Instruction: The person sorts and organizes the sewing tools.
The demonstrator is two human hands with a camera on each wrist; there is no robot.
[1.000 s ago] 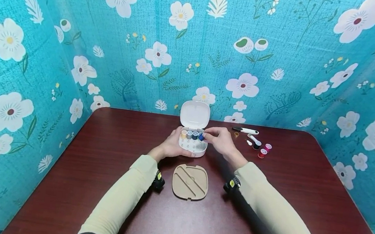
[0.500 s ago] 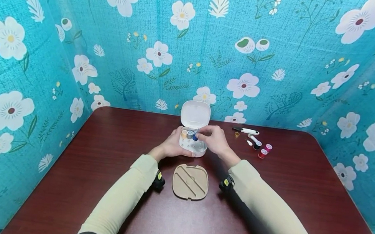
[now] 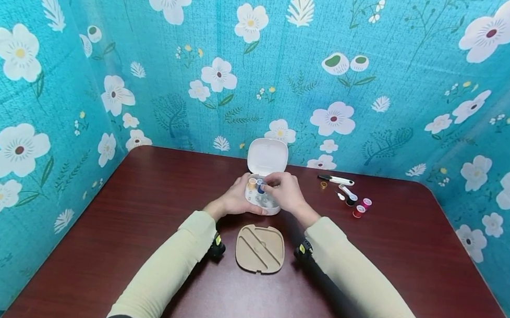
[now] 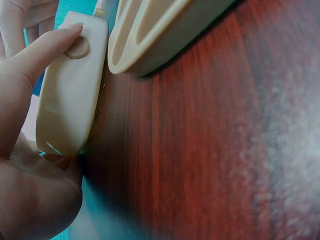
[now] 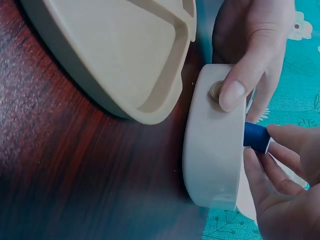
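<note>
A white sewing box (image 3: 270,211) stands with its lid (image 3: 267,156) raised at the back. My left hand (image 3: 235,197) grips the box at its left side, the thumb lying over the front wall by a small round button (image 5: 216,91). Between thumb and fingers, my right hand (image 3: 285,190) pinches a blue thread spool (image 5: 256,136) over the box's pegged inside. A peach spool (image 3: 252,184) sits in the back row's left end, with a grey spool partly seen beside it. The right hand hides the rest of that row.
A beige tray (image 3: 260,250) lies in front of the box. To the right are a black-and-white tool (image 3: 337,180), a gold ring (image 3: 323,185), a small white piece (image 3: 341,196), and black (image 3: 351,201), pink (image 3: 366,204) and red (image 3: 358,212) spools. Floral cloth hangs behind.
My right hand has moved left across the box with the blue spool, from the row's right end to near the grey spool. The left hand keeps its grip on the box.
</note>
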